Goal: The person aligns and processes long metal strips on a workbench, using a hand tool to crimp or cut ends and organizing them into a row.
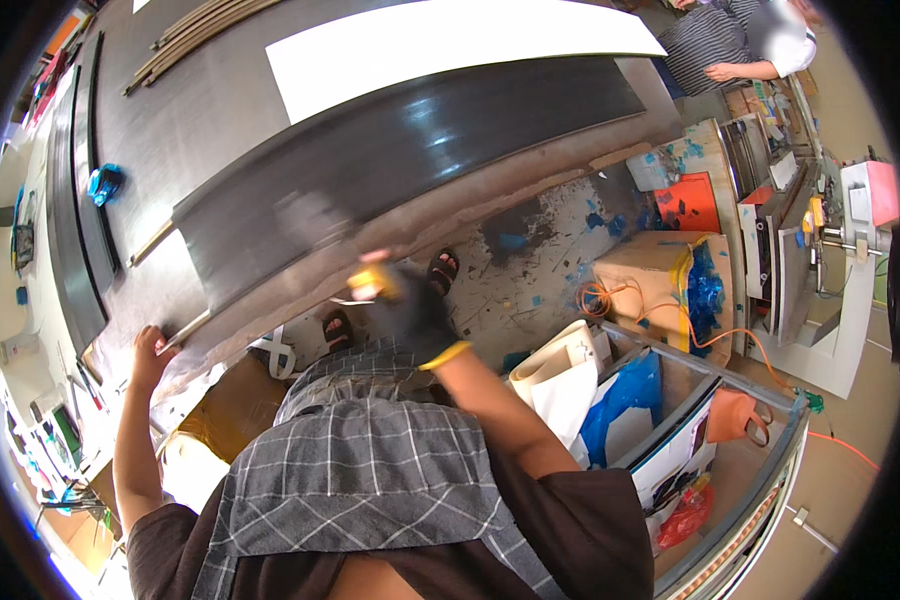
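A long dark sheet (pixel 410 140) lies across the work table, its near edge running along the table's front. At the left front corner my bare left hand (pixel 150 350) has its fingers closed around the end of a thin pale strip (pixel 188 328). My right hand (pixel 400 305), in a black glove with yellow trim, hovers at the table's front edge near the middle. It is smeared by motion, its fingers curled. Something yellow and a thin whitish bit show at its fingertips; their kind is unclear. A pale blur (pixel 315 218) lies over the dark sheet beyond it.
A white sheet (pixel 450 50) lies behind the dark one, with thin brown strips (pixel 195 40) farther left. Below right stand a cardboard box (pixel 645 275) with blue film and a framed bin (pixel 705 385). An orange cord trails there. Another person (pixel 715 50) stands at the far right.
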A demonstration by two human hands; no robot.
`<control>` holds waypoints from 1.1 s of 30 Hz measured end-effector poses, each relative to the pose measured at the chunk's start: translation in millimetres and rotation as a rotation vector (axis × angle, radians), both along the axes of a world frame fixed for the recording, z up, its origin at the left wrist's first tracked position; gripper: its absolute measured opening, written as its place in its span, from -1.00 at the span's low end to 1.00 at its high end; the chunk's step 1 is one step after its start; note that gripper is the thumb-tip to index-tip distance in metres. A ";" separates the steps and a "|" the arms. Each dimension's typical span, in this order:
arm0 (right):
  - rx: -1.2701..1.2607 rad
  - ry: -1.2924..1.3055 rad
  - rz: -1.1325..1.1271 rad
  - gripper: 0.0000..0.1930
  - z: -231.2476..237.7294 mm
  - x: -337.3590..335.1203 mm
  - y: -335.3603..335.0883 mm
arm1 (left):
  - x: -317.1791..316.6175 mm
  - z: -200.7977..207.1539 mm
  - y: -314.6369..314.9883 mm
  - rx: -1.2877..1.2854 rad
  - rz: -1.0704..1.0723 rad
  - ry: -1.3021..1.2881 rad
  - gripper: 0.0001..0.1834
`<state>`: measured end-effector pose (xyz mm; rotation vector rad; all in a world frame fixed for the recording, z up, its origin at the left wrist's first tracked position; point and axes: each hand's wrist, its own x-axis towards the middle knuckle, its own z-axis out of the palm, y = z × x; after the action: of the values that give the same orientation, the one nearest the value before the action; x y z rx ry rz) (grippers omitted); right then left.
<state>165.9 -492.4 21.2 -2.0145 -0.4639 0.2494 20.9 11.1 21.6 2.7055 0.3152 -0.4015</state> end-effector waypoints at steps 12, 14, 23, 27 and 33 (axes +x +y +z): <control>0.354 0.393 -1.014 -0.61 9.2 238.0 -360.7 | 11.7 8.8 5.1 0.027 0.022 0.135 -0.57; 0.184 0.344 -0.814 -0.63 12.6 182.5 -301.0 | 5.2 5.2 8.1 0.038 -0.020 0.118 -0.55; -0.116 0.180 0.337 -0.59 38.1 -18.6 115.0 | 29.1 1.0 3.5 -0.099 -0.052 0.050 -0.52; -0.019 0.102 0.133 -0.56 29.0 -9.8 78.9 | 16.2 -8.9 16.2 -0.074 -0.038 0.083 -0.53; -0.195 0.085 -0.695 -0.47 -42.4 118.8 -214.9 | 4.1 -2.9 11.8 -0.051 0.034 0.078 -0.50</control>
<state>284.7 -707.2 -21.3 -2.2136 0.3362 -0.0552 25.1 22.9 18.7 2.6356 0.3679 -0.4996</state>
